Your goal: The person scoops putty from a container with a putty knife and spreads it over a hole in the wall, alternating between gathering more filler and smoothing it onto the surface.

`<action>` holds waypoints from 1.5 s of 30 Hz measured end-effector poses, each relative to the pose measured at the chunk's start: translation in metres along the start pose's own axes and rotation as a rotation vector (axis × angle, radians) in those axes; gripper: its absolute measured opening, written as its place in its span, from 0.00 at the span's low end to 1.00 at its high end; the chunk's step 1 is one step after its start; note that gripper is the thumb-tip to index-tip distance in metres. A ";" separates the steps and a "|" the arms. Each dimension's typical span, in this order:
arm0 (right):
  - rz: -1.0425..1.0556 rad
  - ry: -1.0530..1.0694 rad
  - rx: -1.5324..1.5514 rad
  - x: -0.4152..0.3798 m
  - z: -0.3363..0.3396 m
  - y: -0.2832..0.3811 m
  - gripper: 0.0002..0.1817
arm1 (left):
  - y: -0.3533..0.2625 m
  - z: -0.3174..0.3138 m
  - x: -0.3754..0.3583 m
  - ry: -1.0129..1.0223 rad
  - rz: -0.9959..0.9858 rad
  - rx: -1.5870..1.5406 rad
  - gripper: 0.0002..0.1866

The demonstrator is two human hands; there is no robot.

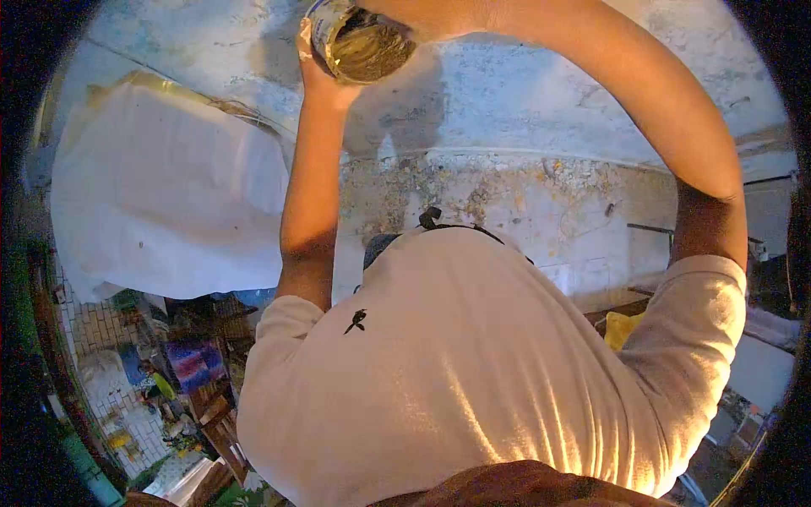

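Work in hand: holding a round tin (365, 40) up in front of a rough, patchy plastered wall (541, 101), both arms raised from my white T-shirt (473, 380).

Tin, position: at the top edge of the view, close to the wall, tipped so its open mouth faces the camera. The outside is smeared, and the inside shows a dull yellow-green mass that I cannot identify.

Left hand (323, 80): under and beside the tin, fingers wrapped on its left wall, clamped on it and bearing it.

Right hand (397, 10): the arm arcs over from the right and meets the tin's top. The hand is mostly cut off by the frame edge, so I cannot tell whether the fingers are closed on the rim or held apart.

Surroundings: a white sheet (169, 194) hangs at the wall's left side. Dark clutter (190, 363) lies below it beside pale tiles (93, 329). A yellow object (623, 328) sits past my right sleeve.

Progress (judgement): the tin is already open and in hand, with material left inside. No tool shows in it. The wall near the tin is flaked and uneven with no fresh coat that I can make out, so most of the work looks undone.
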State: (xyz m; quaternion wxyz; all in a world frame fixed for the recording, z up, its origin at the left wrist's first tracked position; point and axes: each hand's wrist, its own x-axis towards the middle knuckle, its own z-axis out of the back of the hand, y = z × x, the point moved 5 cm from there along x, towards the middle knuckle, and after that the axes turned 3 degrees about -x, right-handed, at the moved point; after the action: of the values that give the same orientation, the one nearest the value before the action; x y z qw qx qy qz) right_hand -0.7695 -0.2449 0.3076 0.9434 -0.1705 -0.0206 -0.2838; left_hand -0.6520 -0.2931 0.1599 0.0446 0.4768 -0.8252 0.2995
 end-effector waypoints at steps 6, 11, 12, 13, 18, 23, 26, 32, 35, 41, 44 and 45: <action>0.049 -0.008 -0.009 0.002 -0.014 0.000 0.09 | -0.010 0.041 0.005 -0.250 -0.049 0.059 0.33; 0.040 0.178 0.028 0.003 -0.020 -0.005 0.10 | -0.010 0.051 0.001 -0.448 -0.115 0.316 0.32; 0.054 0.197 0.076 0.004 -0.022 -0.008 0.10 | -0.009 0.054 0.002 -0.435 -0.111 0.371 0.34; 0.068 0.214 0.122 0.004 -0.025 -0.011 0.10 | -0.012 0.058 0.000 -0.435 -0.109 0.371 0.34; 0.159 0.050 0.239 -0.001 -0.037 -0.022 0.10 | -0.003 0.058 -0.001 -0.513 -0.125 0.501 0.35; 0.123 0.161 0.307 -0.005 -0.046 -0.020 0.09 | 0.003 0.086 -0.001 -0.233 0.019 -0.028 0.33; 0.076 0.157 0.261 -0.004 -0.058 -0.031 0.09 | 0.008 0.090 0.000 -0.207 0.043 -0.052 0.31; 0.129 0.131 0.427 -0.022 -0.062 -0.044 0.09 | 0.021 0.087 -0.002 -0.294 0.061 -0.001 0.37; 0.101 -0.116 0.395 -0.031 -0.060 -0.046 0.10 | 0.012 0.108 -0.009 -0.447 -0.049 0.344 0.37; -0.262 -0.004 0.427 -0.051 -0.066 -0.036 0.12 | 0.011 0.105 0.000 -0.370 -0.101 -0.085 0.38; -0.339 -0.160 0.291 -0.054 -0.091 -0.030 0.18 | 0.011 0.085 -0.001 -0.349 -0.131 -0.087 0.38; -0.336 -0.162 0.291 -0.054 -0.101 -0.028 0.18 | 0.011 0.077 -0.003 -0.428 -0.183 0.082 0.38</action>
State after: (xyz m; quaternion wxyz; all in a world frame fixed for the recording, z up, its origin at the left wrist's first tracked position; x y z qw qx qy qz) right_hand -0.8355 -0.2715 0.2142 0.8927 -0.0488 -0.1650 -0.4165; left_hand -0.6433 -0.3281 0.0913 -0.1237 0.6037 -0.7564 0.2194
